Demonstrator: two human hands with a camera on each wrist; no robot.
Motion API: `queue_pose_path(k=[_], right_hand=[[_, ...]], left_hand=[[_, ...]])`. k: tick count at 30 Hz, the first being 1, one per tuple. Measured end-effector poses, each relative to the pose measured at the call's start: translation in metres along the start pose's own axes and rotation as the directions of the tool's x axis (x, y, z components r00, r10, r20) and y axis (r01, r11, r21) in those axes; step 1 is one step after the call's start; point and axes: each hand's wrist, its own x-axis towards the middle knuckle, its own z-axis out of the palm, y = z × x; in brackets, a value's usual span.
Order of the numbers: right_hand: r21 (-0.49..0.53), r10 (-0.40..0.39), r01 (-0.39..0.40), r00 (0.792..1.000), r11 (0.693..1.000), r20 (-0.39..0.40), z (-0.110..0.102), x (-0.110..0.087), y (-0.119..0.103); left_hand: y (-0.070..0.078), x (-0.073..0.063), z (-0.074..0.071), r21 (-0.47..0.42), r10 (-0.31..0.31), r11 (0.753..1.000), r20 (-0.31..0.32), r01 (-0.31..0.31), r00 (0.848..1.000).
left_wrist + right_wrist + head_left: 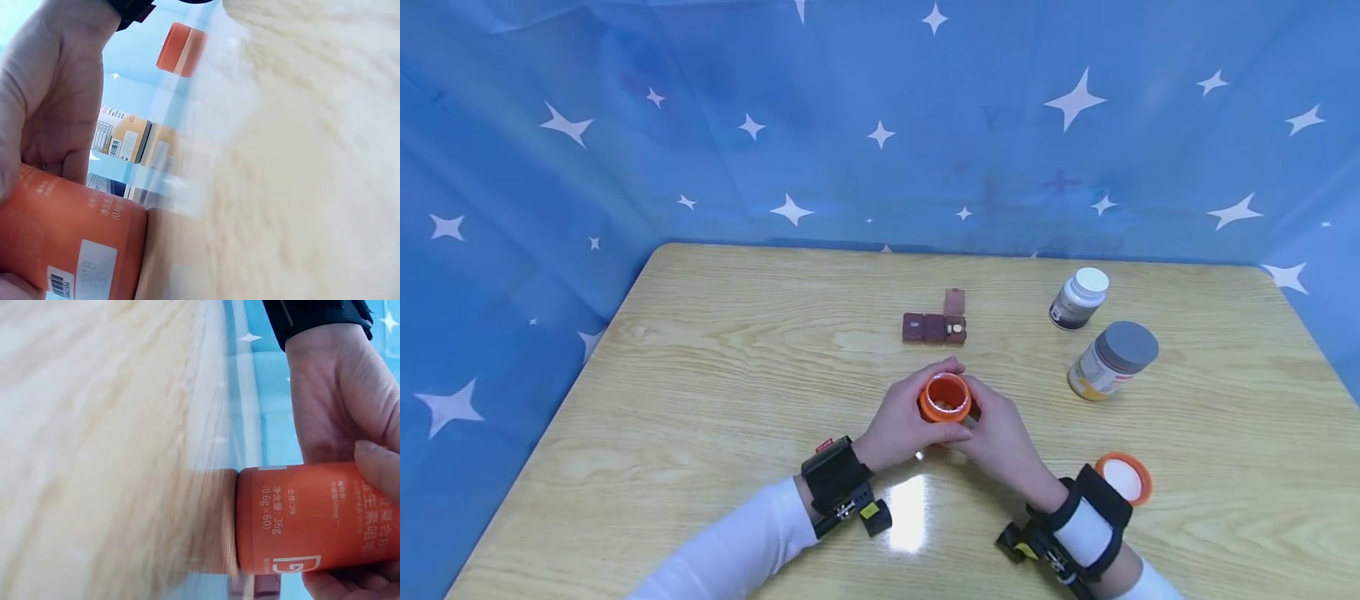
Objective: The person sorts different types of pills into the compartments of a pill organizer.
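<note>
Between both hands an uncapped orange pill bottle (946, 410) stands upright, its base at the tabletop in both wrist views. A few pale tablets show down inside it. My left hand (904, 421) grips its left side, the thumb across the near side and fingers round the far side. My right hand (1003, 437) holds the opposite side. Just beyond the hands lies a small maroon pill box (923, 327); its right compartment is uncovered, with the lid (954, 302) flipped back and pale tablets (957, 328) inside. The other two compartments are covered.
An orange cap (1123, 478) lies with its white inside up, near the right wrist. Farther right stand a grey-capped bottle (1093, 371) and, behind it, a white-capped bottle (1072, 308). A blue star-patterned cloth (850, 192) hangs behind the wooden table (737, 375).
</note>
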Motion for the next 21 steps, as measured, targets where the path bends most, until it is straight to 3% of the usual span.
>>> queue_pose_path(k=[6,9,12,17,21], right_hand=[[-0.014,0.028,-0.027,0.995,1.000,0.091,-0.008,-0.002,0.002],[-0.069,0.021,-0.012,0.991,0.998,0.129,-0.026,-0.011,0.006],[-0.165,0.011,0.004,0.996,0.986,0.092,-0.054,-0.024,0.014],[-0.337,0.112,-0.081,0.991,0.938,0.072,-0.099,-0.051,0.040],[-0.455,0.265,-0.195,0.960,0.869,0.093,-0.116,-0.071,0.064]], left_hand=[[-0.001,0.000,0.001,0.033,0.005,0.999,-0.026,-0.004,1.000],[-0.002,0.000,0.002,0.024,0.006,1.000,-0.025,-0.005,1.000],[-0.002,0.000,0.002,0.009,0.003,1.000,-0.028,-0.003,1.000],[-0.004,-0.001,0.002,0.004,-0.006,1.000,-0.031,0.006,0.999],[-0.003,0.000,0.003,0.004,-0.007,1.000,-0.025,0.007,1.000]])
